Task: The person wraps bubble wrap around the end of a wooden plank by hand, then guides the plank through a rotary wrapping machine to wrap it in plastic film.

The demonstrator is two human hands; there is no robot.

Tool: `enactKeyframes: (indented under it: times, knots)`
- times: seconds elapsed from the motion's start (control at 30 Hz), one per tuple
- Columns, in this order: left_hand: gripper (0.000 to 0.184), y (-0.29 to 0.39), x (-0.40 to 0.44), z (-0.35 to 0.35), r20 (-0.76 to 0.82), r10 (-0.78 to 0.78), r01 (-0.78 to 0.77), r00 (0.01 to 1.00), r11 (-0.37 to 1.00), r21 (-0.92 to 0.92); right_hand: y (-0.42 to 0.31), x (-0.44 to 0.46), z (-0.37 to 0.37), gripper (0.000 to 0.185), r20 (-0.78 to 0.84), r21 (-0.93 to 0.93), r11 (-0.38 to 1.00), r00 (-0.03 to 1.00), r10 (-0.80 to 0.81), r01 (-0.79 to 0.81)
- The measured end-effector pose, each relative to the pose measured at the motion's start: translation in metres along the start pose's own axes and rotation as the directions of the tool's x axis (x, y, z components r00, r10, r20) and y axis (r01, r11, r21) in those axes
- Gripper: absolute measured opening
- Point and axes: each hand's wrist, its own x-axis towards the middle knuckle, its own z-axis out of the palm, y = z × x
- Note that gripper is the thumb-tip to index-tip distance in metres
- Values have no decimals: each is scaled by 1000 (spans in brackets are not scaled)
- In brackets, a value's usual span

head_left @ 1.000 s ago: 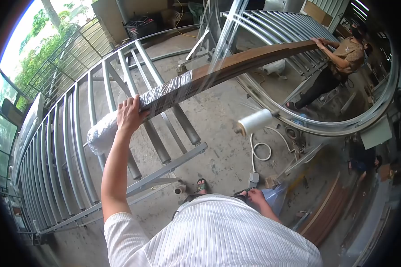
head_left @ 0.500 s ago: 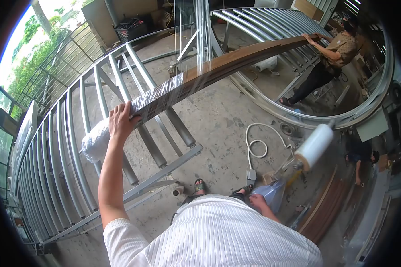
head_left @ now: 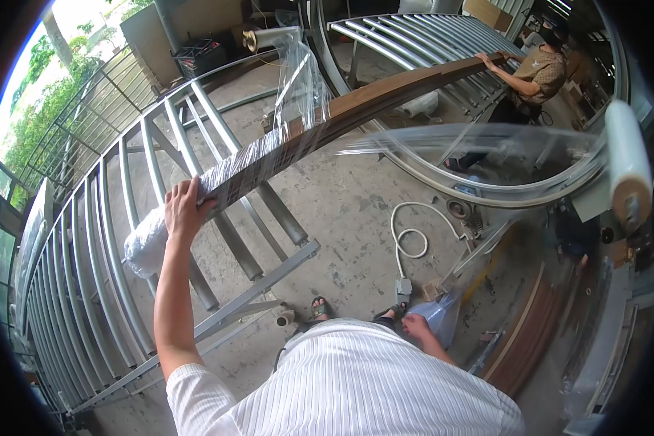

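Note:
A long brown board bundle (head_left: 385, 94) runs from the left up to the right, its near part wrapped in clear film (head_left: 243, 161). My left hand (head_left: 187, 209) grips the wrapped part near its padded white end (head_left: 147, 243). My right hand (head_left: 416, 325) hangs low by my body with its fingers curled; whether it holds anything is too small to tell. The board passes through a large metal ring (head_left: 479, 196). One film roll (head_left: 627, 156) is on the ring's right side, and another (head_left: 269, 38) is at the upper left with film stretched to the board.
A co-worker (head_left: 541, 76) holds the board's far end. Roller conveyors stand at left (head_left: 232, 236) and beyond the ring (head_left: 414, 43). A white hose (head_left: 413, 243) lies on the floor near my feet. Brown boards (head_left: 527, 338) lie at lower right, with another person (head_left: 574, 232) beyond them.
The film roll at right has swung up and farther right along the ring, and a second roll has appeared at upper left. The board and my left hand have shifted slightly left and down in view.

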Motion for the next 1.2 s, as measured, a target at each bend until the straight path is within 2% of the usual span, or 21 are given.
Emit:
enactKeyframes:
  times: [0.33, 0.4, 0.57, 0.83, 0.93, 1.1, 1.2]
  knots:
    - [69, -13, -10, -3, -13, -33, 33, 999, 999, 5, -1, -16, -5, 31, 2, -13, 1000, 1000, 14, -14]
    - [68, -19, -14, -3, -43, -3, 4, 999, 1000, 18, 2, -11, -2, 32, 13, 43, 999, 1000, 1, -2]
    - [71, -26, -16, 2, -78, 27, -24, 997, 999, 35, -2, -7, -6, 32, 23, 32, 999, 1000, -7, 6]
    - [72, -27, -16, 1, -67, 20, -18, 998, 1000, 25, -4, -8, -9, 36, 21, -16, 1000, 999, -26, 27]
    - [71, -28, -17, 0, -69, 27, -26, 997, 1000, 16, 2, -1, -6, 36, 24, 51, 998, 999, -36, 35]
    - [68, -29, -19, -9, -40, 15, -15, 999, 1000, -3, -7, -11, -7, 31, 28, 55, 998, 999, 19, -20]
    - [66, -33, -24, -14, -29, -3, 3, 1000, 1000, -21, -8, -11, -5, 28, 26, 19, 1000, 1000, -3, 2]
